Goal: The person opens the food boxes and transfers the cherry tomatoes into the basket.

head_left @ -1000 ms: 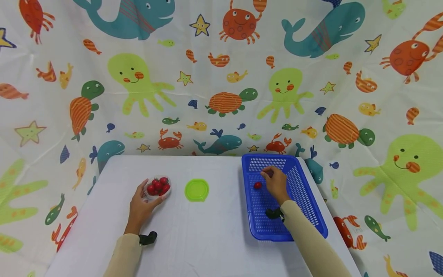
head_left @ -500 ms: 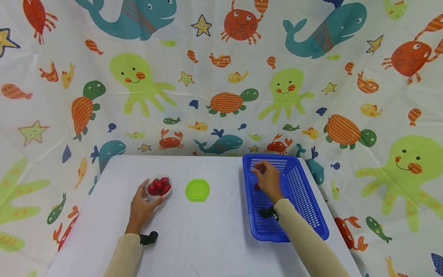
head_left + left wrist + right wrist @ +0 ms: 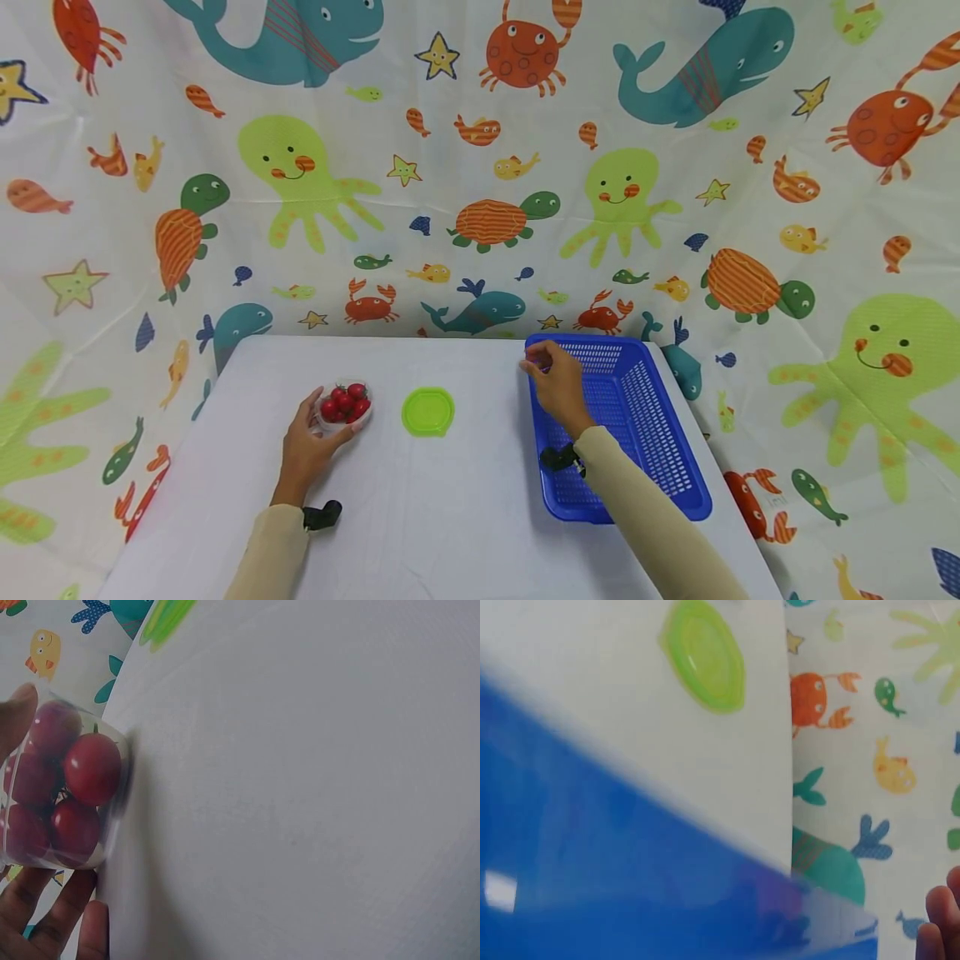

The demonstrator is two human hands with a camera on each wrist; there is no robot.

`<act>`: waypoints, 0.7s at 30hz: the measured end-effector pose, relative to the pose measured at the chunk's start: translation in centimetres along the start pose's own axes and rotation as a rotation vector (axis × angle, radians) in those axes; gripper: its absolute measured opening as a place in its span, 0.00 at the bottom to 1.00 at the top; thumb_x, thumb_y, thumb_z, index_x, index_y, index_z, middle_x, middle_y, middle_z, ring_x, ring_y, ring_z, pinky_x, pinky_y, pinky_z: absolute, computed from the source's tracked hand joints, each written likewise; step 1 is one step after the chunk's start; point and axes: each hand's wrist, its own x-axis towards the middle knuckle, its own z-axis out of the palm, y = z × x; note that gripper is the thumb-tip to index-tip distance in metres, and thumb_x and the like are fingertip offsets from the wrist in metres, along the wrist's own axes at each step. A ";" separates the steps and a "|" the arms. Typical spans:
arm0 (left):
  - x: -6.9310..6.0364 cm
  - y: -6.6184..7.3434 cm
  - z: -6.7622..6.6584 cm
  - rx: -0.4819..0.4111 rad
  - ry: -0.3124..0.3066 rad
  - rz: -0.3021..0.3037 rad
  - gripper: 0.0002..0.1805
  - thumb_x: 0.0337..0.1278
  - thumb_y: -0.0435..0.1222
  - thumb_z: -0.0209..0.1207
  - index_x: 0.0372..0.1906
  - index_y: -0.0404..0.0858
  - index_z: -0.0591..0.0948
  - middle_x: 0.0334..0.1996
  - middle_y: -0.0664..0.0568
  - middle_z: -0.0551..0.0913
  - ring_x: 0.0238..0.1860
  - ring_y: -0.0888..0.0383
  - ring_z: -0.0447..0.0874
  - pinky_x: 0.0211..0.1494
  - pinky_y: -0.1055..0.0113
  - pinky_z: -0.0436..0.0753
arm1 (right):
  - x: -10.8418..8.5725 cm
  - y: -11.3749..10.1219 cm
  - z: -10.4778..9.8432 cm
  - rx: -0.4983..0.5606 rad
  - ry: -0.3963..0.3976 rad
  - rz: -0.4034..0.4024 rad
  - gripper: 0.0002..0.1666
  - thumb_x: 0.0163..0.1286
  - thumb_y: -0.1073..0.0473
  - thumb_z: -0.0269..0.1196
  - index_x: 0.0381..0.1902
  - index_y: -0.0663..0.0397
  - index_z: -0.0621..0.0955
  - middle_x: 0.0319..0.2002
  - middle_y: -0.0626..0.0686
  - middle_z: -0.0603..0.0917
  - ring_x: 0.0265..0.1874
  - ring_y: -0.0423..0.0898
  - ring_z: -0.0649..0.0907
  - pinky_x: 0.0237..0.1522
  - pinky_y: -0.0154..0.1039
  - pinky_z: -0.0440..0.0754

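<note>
My left hand (image 3: 309, 442) holds a small clear plastic container (image 3: 330, 427) on the white table, thumb on one side and fingers on the other. Several red cherry tomatoes (image 3: 345, 402) fill it; in the left wrist view some tomatoes (image 3: 93, 769) show through the wall. Over the left rim of the blue basket (image 3: 667, 433) is my right hand (image 3: 560, 387), fingertips together in a pinch. A small red thing, apparently a cherry tomato, is mostly hidden in that pinch. Only a few right fingers (image 3: 939, 919) appear in the right wrist view.
A bright green lid (image 3: 427, 412) lies flat between the container and the basket. The white table (image 3: 450, 517) ends at the back against a curtain (image 3: 450, 183) printed with sea animals.
My right hand has moved left from above the middle of the basket to its left rim, now covering the loose tomato seen inside earlier. My left hand and the container stay in place.
</note>
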 end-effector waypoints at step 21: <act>0.0 0.2 0.0 -0.004 -0.004 -0.007 0.62 0.57 0.58 0.75 0.88 0.53 0.49 0.86 0.39 0.56 0.81 0.33 0.61 0.76 0.34 0.72 | -0.2 -3.2 3.4 0.050 -0.062 -0.039 0.14 0.72 0.55 0.72 0.52 0.47 0.84 0.47 0.50 0.89 0.46 0.46 0.88 0.54 0.44 0.90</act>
